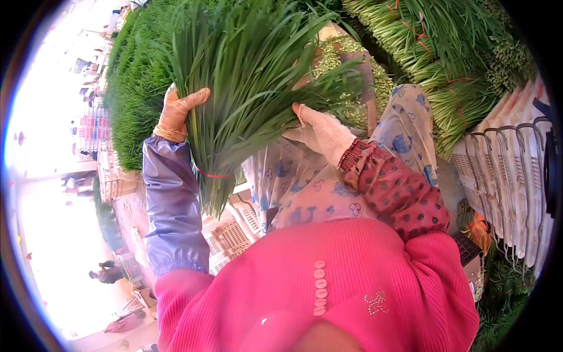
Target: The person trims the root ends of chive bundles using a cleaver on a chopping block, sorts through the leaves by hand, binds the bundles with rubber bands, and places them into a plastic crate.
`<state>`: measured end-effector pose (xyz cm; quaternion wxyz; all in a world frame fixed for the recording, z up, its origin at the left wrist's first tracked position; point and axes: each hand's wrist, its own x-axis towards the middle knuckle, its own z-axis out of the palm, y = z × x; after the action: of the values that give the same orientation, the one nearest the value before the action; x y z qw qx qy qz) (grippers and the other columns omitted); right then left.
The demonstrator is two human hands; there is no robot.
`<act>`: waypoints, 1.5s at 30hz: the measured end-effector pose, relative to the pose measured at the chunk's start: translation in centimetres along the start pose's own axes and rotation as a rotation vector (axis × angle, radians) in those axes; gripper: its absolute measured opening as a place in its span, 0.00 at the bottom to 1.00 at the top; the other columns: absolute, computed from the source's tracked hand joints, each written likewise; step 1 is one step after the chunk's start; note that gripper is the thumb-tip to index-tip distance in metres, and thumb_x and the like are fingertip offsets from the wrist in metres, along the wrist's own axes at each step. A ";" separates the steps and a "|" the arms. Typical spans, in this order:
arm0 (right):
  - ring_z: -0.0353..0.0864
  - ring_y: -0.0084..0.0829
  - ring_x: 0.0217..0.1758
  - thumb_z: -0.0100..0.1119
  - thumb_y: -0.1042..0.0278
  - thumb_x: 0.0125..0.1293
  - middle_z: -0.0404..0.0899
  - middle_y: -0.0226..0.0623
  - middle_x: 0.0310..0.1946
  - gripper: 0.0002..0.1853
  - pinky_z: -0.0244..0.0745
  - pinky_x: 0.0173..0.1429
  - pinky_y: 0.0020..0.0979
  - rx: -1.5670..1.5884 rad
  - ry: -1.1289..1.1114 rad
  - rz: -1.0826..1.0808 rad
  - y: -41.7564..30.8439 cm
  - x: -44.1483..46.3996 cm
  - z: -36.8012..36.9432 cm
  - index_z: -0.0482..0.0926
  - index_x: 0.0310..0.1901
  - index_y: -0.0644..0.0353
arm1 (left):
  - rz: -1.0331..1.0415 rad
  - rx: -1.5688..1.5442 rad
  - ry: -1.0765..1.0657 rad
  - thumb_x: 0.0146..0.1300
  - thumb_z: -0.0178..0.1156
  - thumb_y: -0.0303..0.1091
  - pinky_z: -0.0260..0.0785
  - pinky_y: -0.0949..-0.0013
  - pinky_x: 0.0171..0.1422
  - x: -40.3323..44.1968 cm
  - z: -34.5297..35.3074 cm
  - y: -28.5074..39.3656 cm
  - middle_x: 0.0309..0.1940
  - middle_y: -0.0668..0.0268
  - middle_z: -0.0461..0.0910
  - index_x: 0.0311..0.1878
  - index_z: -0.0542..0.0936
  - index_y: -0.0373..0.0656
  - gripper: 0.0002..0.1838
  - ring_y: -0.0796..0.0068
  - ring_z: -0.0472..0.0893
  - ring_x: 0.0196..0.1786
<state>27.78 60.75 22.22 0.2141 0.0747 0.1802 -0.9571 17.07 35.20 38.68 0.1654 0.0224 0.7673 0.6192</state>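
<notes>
A large bunch of garlic chives is held up in front of me, its leaves fanned out at the top and a red band round its stalk end. My left hand, in a tan rubber glove, is closed on the bunch's left side, thumb across the leaves. At its right side is my right hand, in a whitish knit glove, the thumb against the leaves and the other fingers partly hidden. Beyond that hand, a flat greyish-brown plate stands among pale green stalk cuttings.
More greens are heaped at the left. Banded bunches with pale stalks are stacked at upper right. White plastic crates stand at the right, and another crate lies below the bunch. A distant person shows at left.
</notes>
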 end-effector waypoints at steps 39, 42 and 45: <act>0.83 0.52 0.47 0.62 0.58 0.66 0.84 0.48 0.38 0.14 0.78 0.49 0.48 -2.135 0.026 -0.520 -4.4 -1.5 4.2 0.82 0.43 0.61 | -0.063 -0.100 -0.057 0.60 0.71 0.24 0.78 0.66 0.56 -3.3 3.7 -7.4 0.48 0.64 0.85 0.59 0.79 0.37 0.23 0.72 0.84 0.47; 0.83 0.43 0.36 0.63 0.62 0.64 0.83 0.46 0.35 0.10 0.77 0.42 0.39 -1.351 0.260 -0.688 -3.8 -0.5 2.8 0.84 0.36 0.60 | -0.075 -0.108 -0.052 0.60 0.70 0.24 0.78 0.67 0.54 -3.2 4.2 -7.2 0.47 0.64 0.85 0.57 0.80 0.36 0.21 0.72 0.84 0.46; 0.81 0.26 0.36 0.56 0.68 0.70 0.86 0.37 0.38 0.09 0.75 0.42 0.27 -0.663 0.553 -0.522 -8.3 -1.5 3.5 0.83 0.41 0.63 | -0.094 -0.077 -0.018 0.60 0.70 0.22 0.79 0.69 0.52 -3.4 3.9 -7.7 0.45 0.64 0.86 0.56 0.81 0.36 0.19 0.73 0.85 0.44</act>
<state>25.27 66.95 28.37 -0.0761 0.2060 0.5370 -0.8145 22.71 36.30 31.41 0.2016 -0.0144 0.7415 0.6398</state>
